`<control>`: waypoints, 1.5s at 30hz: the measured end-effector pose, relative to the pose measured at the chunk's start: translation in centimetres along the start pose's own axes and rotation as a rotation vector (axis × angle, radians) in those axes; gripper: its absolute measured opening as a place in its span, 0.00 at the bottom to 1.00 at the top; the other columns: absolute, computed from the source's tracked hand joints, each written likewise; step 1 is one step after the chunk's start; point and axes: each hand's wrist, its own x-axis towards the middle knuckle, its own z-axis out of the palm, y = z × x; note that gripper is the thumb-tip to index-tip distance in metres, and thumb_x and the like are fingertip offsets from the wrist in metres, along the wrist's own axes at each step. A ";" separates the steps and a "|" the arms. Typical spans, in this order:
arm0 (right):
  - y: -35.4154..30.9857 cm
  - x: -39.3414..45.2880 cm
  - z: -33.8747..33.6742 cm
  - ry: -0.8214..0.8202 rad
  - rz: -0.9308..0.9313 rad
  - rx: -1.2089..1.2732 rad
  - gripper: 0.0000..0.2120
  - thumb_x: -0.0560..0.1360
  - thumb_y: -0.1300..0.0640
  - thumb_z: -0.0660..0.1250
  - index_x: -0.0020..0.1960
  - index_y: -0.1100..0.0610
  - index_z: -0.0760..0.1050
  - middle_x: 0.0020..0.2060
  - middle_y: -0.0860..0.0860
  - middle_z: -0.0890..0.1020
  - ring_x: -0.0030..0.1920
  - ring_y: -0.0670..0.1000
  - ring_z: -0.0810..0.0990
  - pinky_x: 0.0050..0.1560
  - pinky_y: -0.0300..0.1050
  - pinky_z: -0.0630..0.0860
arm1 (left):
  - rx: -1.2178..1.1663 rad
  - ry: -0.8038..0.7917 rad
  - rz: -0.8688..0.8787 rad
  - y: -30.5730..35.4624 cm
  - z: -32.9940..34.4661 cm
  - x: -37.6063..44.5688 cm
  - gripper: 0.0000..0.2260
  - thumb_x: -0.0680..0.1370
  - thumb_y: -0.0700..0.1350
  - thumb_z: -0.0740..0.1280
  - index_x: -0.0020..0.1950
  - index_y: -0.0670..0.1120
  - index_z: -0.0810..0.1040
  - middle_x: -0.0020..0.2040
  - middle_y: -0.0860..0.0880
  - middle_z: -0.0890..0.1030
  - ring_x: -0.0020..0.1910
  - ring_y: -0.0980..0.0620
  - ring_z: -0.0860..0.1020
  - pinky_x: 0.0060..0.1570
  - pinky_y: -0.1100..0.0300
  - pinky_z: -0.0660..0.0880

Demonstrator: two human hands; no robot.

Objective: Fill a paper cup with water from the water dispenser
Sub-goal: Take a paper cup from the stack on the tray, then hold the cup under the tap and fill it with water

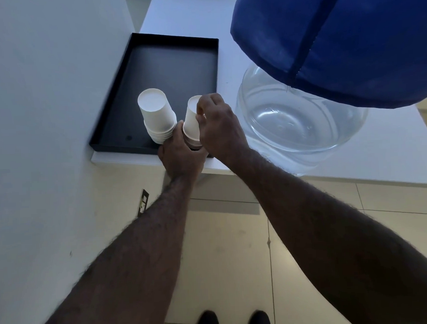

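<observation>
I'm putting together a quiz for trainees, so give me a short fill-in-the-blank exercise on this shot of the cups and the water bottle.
1. Both stacks of paper cups stand upside down in a ____ tray.
2. The right hand pinches the top cup of the stack that the ____ hand steadies.
3. The other stack is touched by ____ hand.
4. The cover over the clear water bottle is ____.

Missing words: black; left; neither; blue
</observation>
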 end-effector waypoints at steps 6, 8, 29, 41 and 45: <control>-1.9 0.2 -2.0 0.116 -0.089 -0.073 0.10 0.77 0.63 0.63 0.57 0.65 0.72 0.60 0.61 0.75 0.54 0.62 0.78 0.48 0.49 0.73 | -0.009 -0.028 -0.033 0.7 -0.4 -0.2 0.32 0.66 0.61 0.62 0.64 0.43 0.73 0.57 0.44 0.83 0.60 0.41 0.77 0.66 0.48 0.67; -2.5 -0.2 -3.1 0.180 -0.108 -0.024 0.10 0.77 0.63 0.63 0.57 0.66 0.72 0.63 0.61 0.74 0.57 0.61 0.78 0.51 0.47 0.74 | -0.002 -0.028 -0.027 0.4 -0.4 -0.3 0.28 0.69 0.55 0.70 0.65 0.44 0.73 0.59 0.45 0.83 0.62 0.42 0.77 0.67 0.49 0.66; -2.9 -8.6 -6.4 0.287 0.922 1.625 0.09 0.81 0.56 0.59 0.61 0.50 0.70 0.62 0.57 0.74 0.56 0.58 0.79 0.42 0.42 0.81 | -0.679 -0.013 0.318 6.1 -6.2 -4.3 0.33 0.79 0.64 0.56 0.72 0.39 0.66 0.60 0.42 0.77 0.57 0.56 0.77 0.52 0.64 0.75; 2.5 -16.3 -2.3 0.145 0.433 0.649 0.20 0.77 0.66 0.64 0.69 0.60 0.70 0.62 0.56 0.79 0.63 0.51 0.77 0.65 0.51 0.76 | -0.099 -0.305 0.578 4.5 -5.2 -8.7 0.32 0.71 0.54 0.73 0.70 0.41 0.71 0.63 0.44 0.77 0.61 0.57 0.72 0.61 0.69 0.71; 4.7 -19.7 -1.0 0.117 0.349 0.478 0.29 0.69 0.57 0.74 0.67 0.55 0.68 0.58 0.52 0.78 0.58 0.50 0.78 0.57 0.47 0.78 | -0.033 -0.496 0.633 3.7 -4.2 -10.9 0.33 0.71 0.56 0.71 0.71 0.43 0.69 0.64 0.46 0.76 0.61 0.51 0.75 0.60 0.55 0.76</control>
